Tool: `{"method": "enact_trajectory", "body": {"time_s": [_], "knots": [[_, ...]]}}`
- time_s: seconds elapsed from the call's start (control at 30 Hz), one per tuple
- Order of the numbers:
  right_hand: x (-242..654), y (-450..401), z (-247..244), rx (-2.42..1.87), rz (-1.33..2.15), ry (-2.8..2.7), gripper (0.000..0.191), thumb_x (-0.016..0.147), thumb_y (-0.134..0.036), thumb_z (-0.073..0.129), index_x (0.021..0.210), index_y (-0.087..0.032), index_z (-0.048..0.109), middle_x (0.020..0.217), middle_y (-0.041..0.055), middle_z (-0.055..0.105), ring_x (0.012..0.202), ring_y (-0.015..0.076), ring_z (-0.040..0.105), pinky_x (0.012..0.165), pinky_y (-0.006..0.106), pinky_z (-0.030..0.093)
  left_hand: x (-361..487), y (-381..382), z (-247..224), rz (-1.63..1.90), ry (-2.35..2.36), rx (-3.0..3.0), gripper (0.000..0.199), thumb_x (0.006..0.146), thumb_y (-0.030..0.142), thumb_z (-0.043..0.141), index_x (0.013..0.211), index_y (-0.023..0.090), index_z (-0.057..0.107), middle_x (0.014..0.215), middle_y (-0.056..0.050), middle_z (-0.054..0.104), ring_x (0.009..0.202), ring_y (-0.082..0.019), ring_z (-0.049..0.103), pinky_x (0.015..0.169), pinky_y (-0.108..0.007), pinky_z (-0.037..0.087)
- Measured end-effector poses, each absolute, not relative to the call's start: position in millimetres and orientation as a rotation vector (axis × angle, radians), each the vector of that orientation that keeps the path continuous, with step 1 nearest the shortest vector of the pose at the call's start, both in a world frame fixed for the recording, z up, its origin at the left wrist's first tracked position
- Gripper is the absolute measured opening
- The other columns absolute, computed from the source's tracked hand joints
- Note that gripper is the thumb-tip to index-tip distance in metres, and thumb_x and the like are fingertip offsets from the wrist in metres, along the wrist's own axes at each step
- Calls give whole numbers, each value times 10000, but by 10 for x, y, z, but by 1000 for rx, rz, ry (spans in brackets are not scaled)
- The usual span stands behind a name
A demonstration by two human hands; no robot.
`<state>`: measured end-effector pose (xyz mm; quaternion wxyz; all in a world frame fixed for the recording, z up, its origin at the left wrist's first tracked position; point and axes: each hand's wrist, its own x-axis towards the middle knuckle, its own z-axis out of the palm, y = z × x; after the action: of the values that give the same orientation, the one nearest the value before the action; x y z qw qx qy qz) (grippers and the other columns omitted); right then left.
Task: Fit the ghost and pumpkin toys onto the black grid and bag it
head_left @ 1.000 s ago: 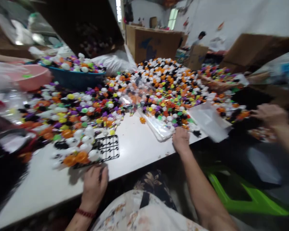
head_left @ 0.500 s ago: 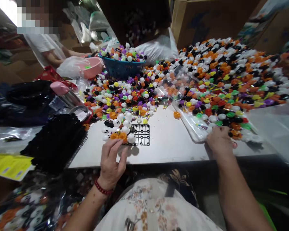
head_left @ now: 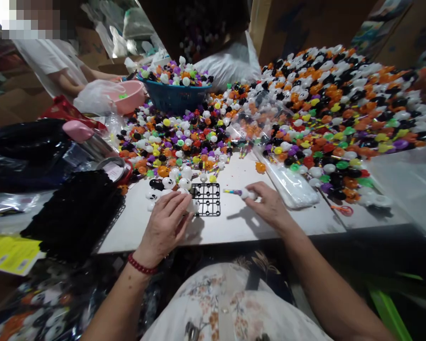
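A black grid rack (head_left: 208, 200) lies on the white table, its left part filled with white-topped pieces (head_left: 168, 183). My left hand (head_left: 165, 222) rests over those pieces, palm down, with its fingers curled close together; what they hold, if anything, is hidden. To the right of the rack, my right hand (head_left: 268, 204) pinches a small white-headed stick (head_left: 237, 192), its colourful end pointing left toward the grid.
Mixed small toys (head_left: 326, 94) heap across the back and right. A blue basket (head_left: 177, 97) and pink basin (head_left: 131, 97) stand behind. Clear plastic bags (head_left: 291, 187), red scissors (head_left: 342, 210) and a black pile (head_left: 74, 213) flank the work area. Another person's arm is at upper left.
My right hand has come left from the toy pile with a white-headed stick in it. My left hand's fingers have moved over the pieces, covering the orange ones.
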<state>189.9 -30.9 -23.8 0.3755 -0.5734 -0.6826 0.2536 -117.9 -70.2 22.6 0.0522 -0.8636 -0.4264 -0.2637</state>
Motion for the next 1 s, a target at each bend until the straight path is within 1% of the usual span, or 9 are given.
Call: {"method": "enact_trajectory", "body": {"time_s": [0.1, 0.2, 0.3, 0.43, 0.53, 0.6, 0.73, 0.87, 1.0], "knots": [[1467, -203, -326, -1355, 979, -1525, 284, 761, -397, 683, 982, -219, 700, 1010, 51, 666, 909, 197, 590, 753, 316, 472, -1198, -686, 210, -782, -1297, -2638, 511, 868, 156, 621, 1359, 212, 492, 1263, -97, 627, 1240, -261, 508, 1070, -481, 457], [1114, -67, -463, -1137, 1366, -1330, 295, 723, -402, 712, 917, -185, 666, 881, 14, 658, 819, 161, 582, 761, 303, 469, -1211, -668, 198, -817, -1340, -2627, 519, 871, 166, 618, 1371, 211, 485, 1285, -105, 607, 1256, -260, 500, 1079, -475, 451], [795, 32, -601, -993, 1544, -1275, 270, 700, -364, 723, 857, -178, 608, 800, -26, 621, 749, 131, 560, 745, 276, 461, -1217, -633, 207, -841, -1377, -2615, 526, 880, 183, 607, 1387, 223, 474, 1290, -104, 601, 1262, -260, 502, 1079, -475, 451], [495, 80, -696, -1001, 1513, -1419, 205, 723, -230, 658, 919, -188, 619, 839, -33, 637, 779, 129, 568, 754, 254, 449, -1238, -590, 232, -829, -1337, -2634, 539, 886, 221, 598, 1406, 249, 460, 1262, -96, 617, 1236, -272, 528, 1056, -480, 466], [436, 141, -678, -1108, 1339, -1706, 245, 733, -159, 611, 968, -210, 656, 852, -38, 649, 796, 131, 573, 729, 230, 429, -1282, -538, 208, -824, -1258, -2621, 567, 895, 258, 589, 1439, 262, 431, 1238, -102, 624, 1196, -289, 554, 1022, -476, 480], [460, 212, -631, -1147, 1258, -1871, 268, 743, -180, 619, 1002, -230, 664, 856, -44, 653, 787, 131, 578, 698, 214, 418, -1310, -471, 161, -831, -1208, -2601, 580, 908, 304, 563, 1465, 269, 405, 1242, -111, 618, 1167, -305, 568, 1011, -491, 470], [529, 328, -497, -1094, 1222, -2162, 278, 739, -263, 661, 1017, -249, 660, 879, -55, 664, 826, 144, 604, 682, 200, 411, -1330, -329, 54, -834, -1084, -2535, 641, 927, 405, 475, 1523, 234, 315, 1394, -152, 529, 1202, -354, 546, 1014, -513, 430], [487, 357, -429, -1069, 1117, -2401, 338, 734, -270, 643, 1071, -262, 653, 929, -39, 686, 868, 184, 623, 668, 221, 413, -1377, -246, -100, -772, -1018, -2526, 645, 906, 408, 474, 1517, 263, 327, 1419, -99, 544, 1260, -352, 523, 1075, -514, 380], [462, 374, -411, -1083, 1171, -2450, 376, 748, -290, 655, 1124, -274, 652, 982, -30, 698, 913, 198, 638, 688, 233, 437, -1480, -185, -287, -695, -1039, -2539, 643, 887, 408, 500, 1499, 285, 346, 1394, -80, 575, 1291, -339, 510, 1066, -512, 400]]}}
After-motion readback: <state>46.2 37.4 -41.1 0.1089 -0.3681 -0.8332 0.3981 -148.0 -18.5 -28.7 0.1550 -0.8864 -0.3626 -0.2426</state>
